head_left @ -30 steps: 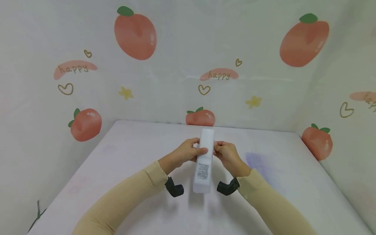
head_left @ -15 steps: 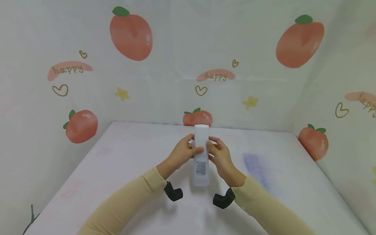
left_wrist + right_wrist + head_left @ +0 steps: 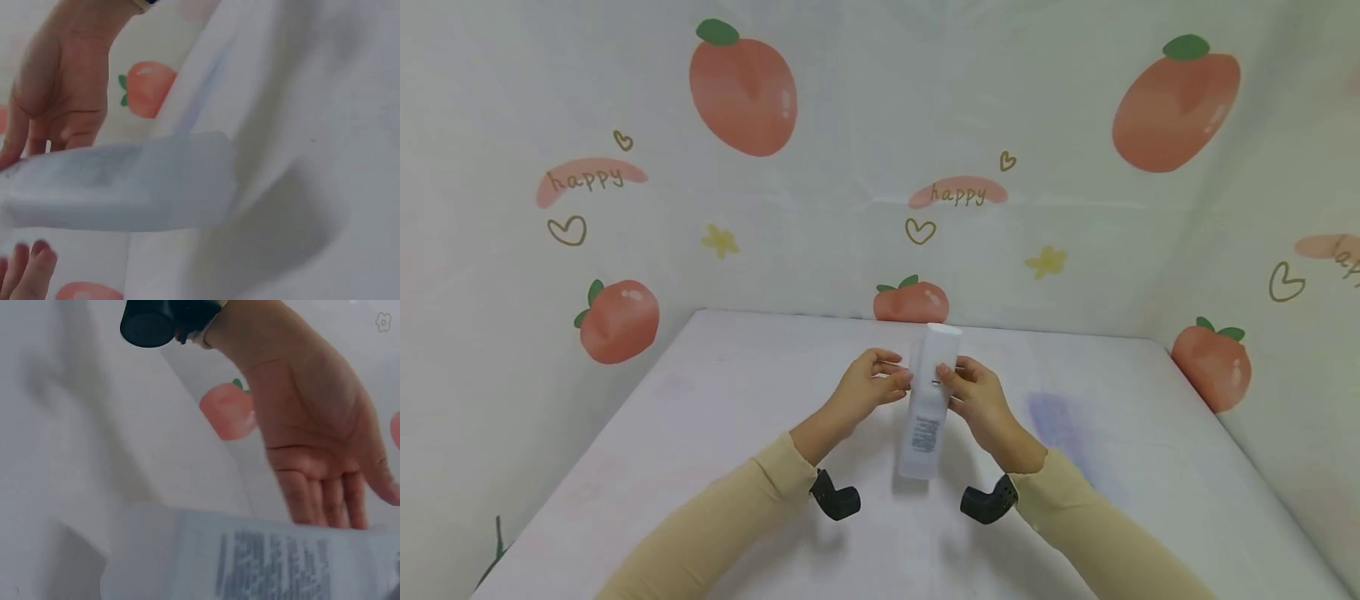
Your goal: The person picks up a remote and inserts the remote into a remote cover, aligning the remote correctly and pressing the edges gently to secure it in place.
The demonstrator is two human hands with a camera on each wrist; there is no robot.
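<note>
A tall white bottle (image 3: 930, 400) with a block of small dark print stands out in front of me, its top leaning right in the head view. My right hand (image 3: 985, 404) holds its right side, the thumb lying across the front face. My left hand (image 3: 859, 396) is by the left side, fingers extended and slightly bent. In the left wrist view the left fingertips (image 3: 37, 265) show apart from the bottle (image 3: 119, 187). The right wrist view shows the left palm (image 3: 315, 425) facing the camera, fingers partly hidden behind the bottle (image 3: 269, 562).
A white table (image 3: 760, 533) with a faint purple patch (image 3: 1060, 425) spreads under the hands. Behind it hangs a white cloth (image 3: 842, 108) printed with red fruit, hearts and lettering. Black wrist cameras (image 3: 835, 497) sit below both wrists.
The left thumb has come off the bottle's front and that hand has moved slightly left. The right thumb has moved onto the front face. The bottle has turned and tilted right since half a second ago.
</note>
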